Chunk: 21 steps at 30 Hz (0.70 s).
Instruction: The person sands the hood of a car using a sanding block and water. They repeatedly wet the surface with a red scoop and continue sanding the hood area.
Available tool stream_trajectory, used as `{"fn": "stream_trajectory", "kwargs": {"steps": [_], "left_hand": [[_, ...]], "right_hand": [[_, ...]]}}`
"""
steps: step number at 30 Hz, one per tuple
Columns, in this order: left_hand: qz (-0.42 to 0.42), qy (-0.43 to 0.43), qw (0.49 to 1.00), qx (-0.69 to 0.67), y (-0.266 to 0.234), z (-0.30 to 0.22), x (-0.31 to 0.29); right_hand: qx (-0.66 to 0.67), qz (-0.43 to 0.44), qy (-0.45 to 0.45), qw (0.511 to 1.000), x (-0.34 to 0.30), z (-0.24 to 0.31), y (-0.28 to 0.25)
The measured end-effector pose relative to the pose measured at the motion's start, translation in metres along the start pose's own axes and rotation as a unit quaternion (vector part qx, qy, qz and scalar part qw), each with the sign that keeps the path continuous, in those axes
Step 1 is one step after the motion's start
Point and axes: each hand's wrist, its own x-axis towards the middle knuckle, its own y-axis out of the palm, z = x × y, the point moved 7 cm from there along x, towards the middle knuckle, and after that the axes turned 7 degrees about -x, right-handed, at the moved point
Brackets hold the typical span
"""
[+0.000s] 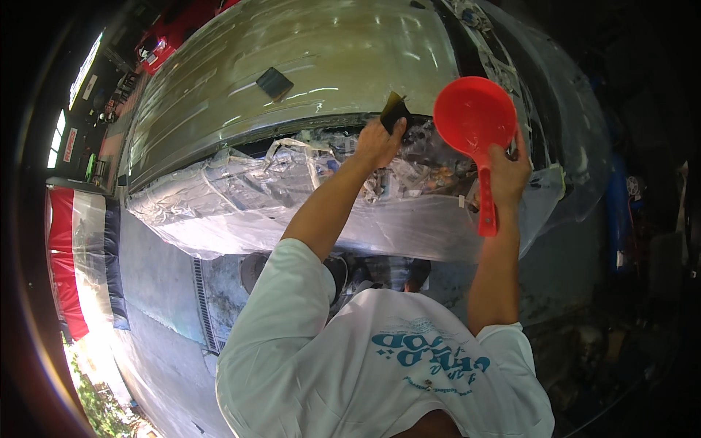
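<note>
My left hand (pixel 379 143) pinches a folded piece of dark sandpaper (pixel 395 112) with a yellowish edge, just over the near edge of the car roof (pixel 350 66). The roof is olive-grey and shiny, with wet-looking streaks. In my right hand (pixel 509 174) is a red plastic water dipper (pixel 475 115), gripped by its handle, its round bowl facing up. What little liquid may lie in the bowl is hard to make out. Farther left on the roof lies a dark square pad (pixel 274 84).
Crumpled clear plastic sheeting (pixel 292 190) and masking cover the car's side below the roof edge. Along the grey floor runs a drain grate (pixel 204 303). A red car (pixel 157 51) stands at the far left, and a red and white curtain (pixel 66 255) hangs nearer.
</note>
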Motion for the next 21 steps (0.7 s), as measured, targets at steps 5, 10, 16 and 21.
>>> {"fn": "stream_trajectory", "kwargs": {"steps": [5,10,16,21], "left_hand": [[0.099,-0.006,0.987,0.125,0.044,0.007,0.003],[-0.063,-0.036,0.995,0.072,0.027,-0.005,-0.005],[-0.078,-0.204,0.958,0.184,0.03,0.036,0.008],[-0.035,-0.239,0.956,0.168,0.047,0.024,0.02]], "right_hand": [[0.015,-0.049,0.0,0.999,-0.014,-0.012,-0.047],[-0.014,-0.106,-0.015,0.994,-0.023,-0.039,-0.099],[-0.049,-0.142,0.007,0.989,-0.049,-0.052,-0.13],[-0.04,-0.141,0.018,0.989,-0.059,-0.066,-0.142]]}}
